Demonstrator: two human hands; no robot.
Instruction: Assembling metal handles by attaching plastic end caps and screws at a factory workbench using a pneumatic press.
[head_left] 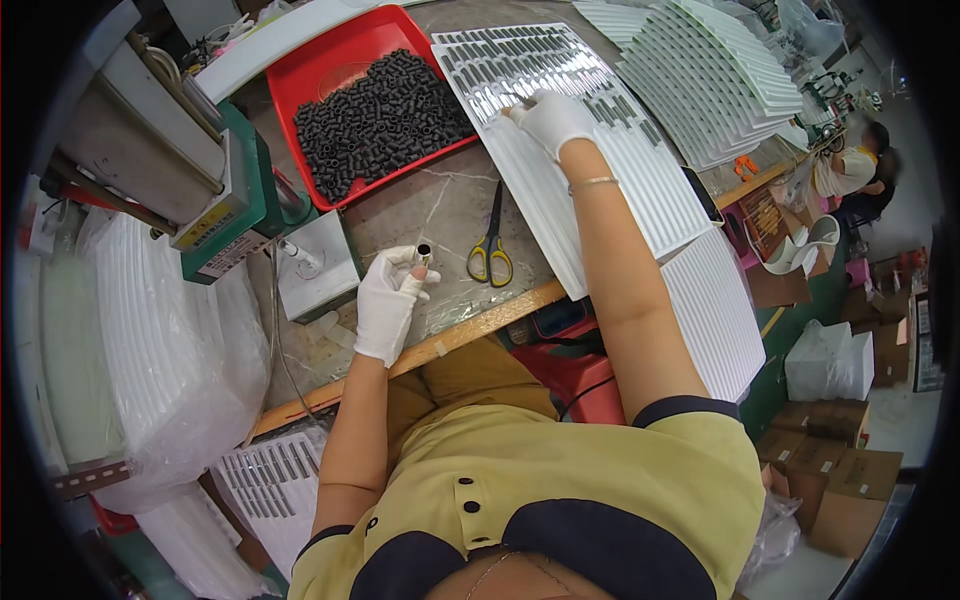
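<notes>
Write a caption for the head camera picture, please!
Gloved left hand holds a tube; gloved right hand is over a white tray; scissors lie between.

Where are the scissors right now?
In the head view, near centre, the scissors lie on the table, between the left hand and the white ridged tray.

The lower part of the small tube (424,252) is hidden by the left hand (386,308). The distant person (860,172) is blurred.
</notes>
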